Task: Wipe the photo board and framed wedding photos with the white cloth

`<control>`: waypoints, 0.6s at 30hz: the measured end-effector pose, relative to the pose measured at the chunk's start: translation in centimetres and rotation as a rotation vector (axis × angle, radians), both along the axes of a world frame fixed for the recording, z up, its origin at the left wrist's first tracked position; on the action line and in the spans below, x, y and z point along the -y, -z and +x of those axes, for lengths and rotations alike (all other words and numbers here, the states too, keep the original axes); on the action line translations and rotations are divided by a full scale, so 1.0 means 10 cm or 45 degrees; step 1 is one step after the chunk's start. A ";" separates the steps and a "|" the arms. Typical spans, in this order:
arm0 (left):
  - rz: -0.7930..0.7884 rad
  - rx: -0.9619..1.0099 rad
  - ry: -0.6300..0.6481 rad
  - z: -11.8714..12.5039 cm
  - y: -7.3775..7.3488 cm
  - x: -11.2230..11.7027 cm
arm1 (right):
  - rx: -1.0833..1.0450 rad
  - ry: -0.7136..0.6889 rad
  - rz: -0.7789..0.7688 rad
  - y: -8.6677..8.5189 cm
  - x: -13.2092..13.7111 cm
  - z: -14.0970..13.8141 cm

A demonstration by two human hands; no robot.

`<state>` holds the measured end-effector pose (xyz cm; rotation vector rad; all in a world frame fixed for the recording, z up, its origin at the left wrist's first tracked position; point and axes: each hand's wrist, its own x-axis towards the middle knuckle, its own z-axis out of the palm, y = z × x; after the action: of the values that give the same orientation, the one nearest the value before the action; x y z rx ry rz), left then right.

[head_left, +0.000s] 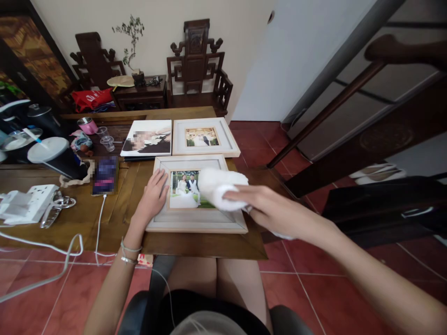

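Observation:
A white picture frame [202,221] with a wedding photo [185,188] lies face up at the near edge of the wooden table. My left hand [153,193] rests on its left border, fingers stretched out over the rim. In my right hand [268,207] is a bunched white cloth [225,184], held over the right side of the photo and hiding part of it. The cloth is slightly blurred, and whether it touches the glass I cannot tell. Just beyond lie a second white picture frame [206,150] and a photo album [148,137] with a picture cover.
On the left stand a lidded dark cup [52,156] with a straw, a phone [104,176] on a white cable, and a power strip [30,204]. Small clear cups [107,143] and a pink mug [87,125] sit behind. A dark wooden chair [197,70] stands beyond the table.

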<state>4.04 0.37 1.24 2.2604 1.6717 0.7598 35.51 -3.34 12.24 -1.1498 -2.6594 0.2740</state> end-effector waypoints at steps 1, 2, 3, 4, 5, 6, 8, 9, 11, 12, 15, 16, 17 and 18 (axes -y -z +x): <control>-0.002 -0.003 0.007 0.00 0.00 0.00 | -0.018 0.008 0.045 -0.03 -0.10 -0.05; -0.001 -0.003 0.011 0.00 -0.01 0.00 | -0.029 0.015 0.095 -0.03 -0.21 -0.11; 0.000 0.000 0.012 0.00 -0.01 0.00 | -0.019 0.023 0.150 -0.01 -0.32 -0.18; 0.001 0.003 0.009 0.00 -0.01 0.00 | 0.008 0.031 0.203 0.03 -0.42 -0.26; 0.001 0.005 0.005 0.00 -0.01 0.00 | 0.056 0.033 0.238 0.09 -0.51 -0.34; 0.000 0.004 0.001 0.00 -0.01 0.00 | 0.114 0.036 0.262 0.17 -0.59 -0.42; -0.005 0.002 -0.007 0.00 -0.01 0.00 | 0.242 0.055 0.293 0.36 -0.68 -0.55; -0.006 0.001 -0.009 0.00 -0.02 0.01 | 0.293 0.064 0.307 0.45 -0.69 -0.60; -0.001 -0.004 -0.009 0.01 -0.03 0.01 | 0.341 0.050 0.326 0.61 -0.65 -0.64; 0.005 -0.007 -0.008 0.01 -0.04 0.02 | 0.348 0.030 0.326 0.66 -0.59 -0.63; 0.024 -0.010 -0.008 0.03 -0.05 0.02 | 0.324 -0.067 0.258 0.66 -0.31 -0.55; 0.030 -0.008 -0.009 0.03 -0.05 0.03 | 0.310 -0.104 0.213 0.62 -0.19 -0.51; 0.037 -0.006 -0.008 0.04 -0.05 0.03 | 0.290 -0.139 0.161 0.55 -0.06 -0.48; 0.044 -0.007 -0.006 0.04 -0.05 0.03 | 0.263 -0.175 0.105 0.48 0.07 -0.45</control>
<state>4.42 0.07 1.76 2.2839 1.6797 0.7905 30.97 -4.05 7.46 -1.0222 -2.9049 0.0700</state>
